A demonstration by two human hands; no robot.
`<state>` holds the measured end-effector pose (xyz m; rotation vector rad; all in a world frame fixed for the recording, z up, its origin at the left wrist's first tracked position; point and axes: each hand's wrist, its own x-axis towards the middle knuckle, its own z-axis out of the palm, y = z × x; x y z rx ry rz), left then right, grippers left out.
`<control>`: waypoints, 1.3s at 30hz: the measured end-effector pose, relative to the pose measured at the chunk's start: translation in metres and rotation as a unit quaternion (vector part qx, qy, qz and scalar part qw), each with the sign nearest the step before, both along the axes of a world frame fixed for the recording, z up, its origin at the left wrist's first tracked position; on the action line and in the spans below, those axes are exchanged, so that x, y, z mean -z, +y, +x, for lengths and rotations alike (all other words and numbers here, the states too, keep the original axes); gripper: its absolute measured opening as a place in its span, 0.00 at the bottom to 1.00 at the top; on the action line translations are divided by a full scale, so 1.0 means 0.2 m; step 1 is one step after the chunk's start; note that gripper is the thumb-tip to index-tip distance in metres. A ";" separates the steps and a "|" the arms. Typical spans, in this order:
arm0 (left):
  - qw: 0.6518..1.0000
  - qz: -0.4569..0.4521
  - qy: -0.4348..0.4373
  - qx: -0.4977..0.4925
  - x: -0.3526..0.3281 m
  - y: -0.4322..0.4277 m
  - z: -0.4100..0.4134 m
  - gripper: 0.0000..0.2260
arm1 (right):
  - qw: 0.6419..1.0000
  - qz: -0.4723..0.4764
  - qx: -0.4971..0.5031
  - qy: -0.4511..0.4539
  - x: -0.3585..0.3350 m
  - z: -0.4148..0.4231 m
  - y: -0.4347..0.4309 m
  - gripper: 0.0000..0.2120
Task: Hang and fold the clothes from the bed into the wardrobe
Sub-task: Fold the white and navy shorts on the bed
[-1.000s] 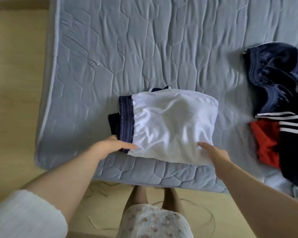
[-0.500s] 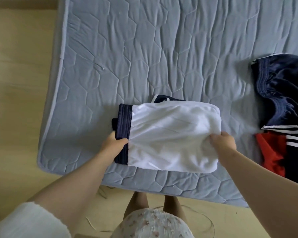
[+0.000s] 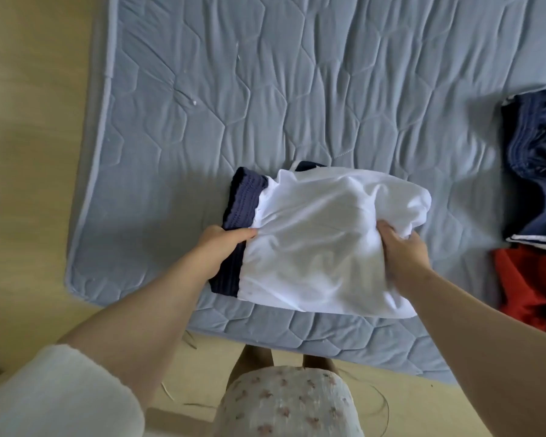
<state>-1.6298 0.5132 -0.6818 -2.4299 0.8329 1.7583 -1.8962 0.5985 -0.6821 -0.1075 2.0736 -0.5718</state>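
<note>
The folded garment (image 3: 322,247) was white and soft, creased across its top, with a ribbed navy band (image 3: 246,200) at its left end and a sliver of navy showing at its far edge. It sat near the front edge of the grey-blue quilted mattress (image 3: 265,89), though I could not tell whether it lay flat or was just raised. There was one such bundle, with two hands on it. The left hand (image 3: 221,247) gripped the left end where navy met white, fingers curled over the top, and the right hand (image 3: 404,247) had its fingers bunched into the white cloth at the right end. Well apart, at the mattress's right side, two more garments lay in a loose heap, a navy one (image 3: 536,171) with white stripes and a red one (image 3: 524,279) just below it, both cut off by the edge of view. A pale wooden floor (image 3: 29,152) ran round the bed. The person's white sleeve (image 3: 54,395) and floral skirt (image 3: 287,405) showed nearest, and the forearms hid parts of the bundle's near corners
</note>
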 end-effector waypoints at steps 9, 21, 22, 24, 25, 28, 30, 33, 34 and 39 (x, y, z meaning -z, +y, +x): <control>0.995 -0.065 0.057 -0.052 -0.66 -0.17 0.11 0.09 | 0.990 -0.114 -0.074 0.042 -0.60 0.09 -0.31 0.11; 0.949 -0.300 0.007 -0.101 -1.90 -0.25 0.53 0.08 | 0.928 -0.323 -0.187 0.022 -1.80 0.51 -0.70 0.04; 0.941 -0.319 0.004 -0.112 -2.00 -0.24 0.59 0.07 | 0.920 -0.338 -0.196 0.017 -1.89 0.56 -0.73 0.03; 0.925 -0.356 0.000 -0.133 -2.17 -0.22 0.71 0.07 | 0.904 -0.366 -0.220 0.010 -2.06 0.69 -0.78 0.04; 0.917 -0.373 0.000 -0.142 -2.26 -0.21 0.78 0.08 | 0.896 -0.379 -0.233 0.005 -2.14 0.77 -0.80 0.04; 0.899 -0.403 0.006 -0.172 -2.46 -0.17 1.01 0.10 | 0.875 -0.407 -0.262 -0.008 -2.34 0.99 -0.85 0.04; 0.888 -0.416 0.015 -0.195 -2.57 -0.12 1.19 0.11 | 0.860 -0.428 -0.278 -0.014 -2.46 1.18 -0.88 0.04; 0.871 -0.427 0.018 -0.242 -2.70 -0.02 1.49 0.13 | 0.839 -0.442 -0.315 -0.032 -2.57 1.50 -0.91 0.05; 0.865 -0.430 0.014 -0.258 -2.74 0.01 1.59 0.13 | 0.834 -0.441 -0.329 -0.038 -2.60 1.62 -0.91 0.06; 0.841 -0.440 -0.026 -0.313 -2.88 0.21 2.17 0.14 | 0.812 -0.428 -0.389 -0.080 -2.68 2.28 -0.91 0.11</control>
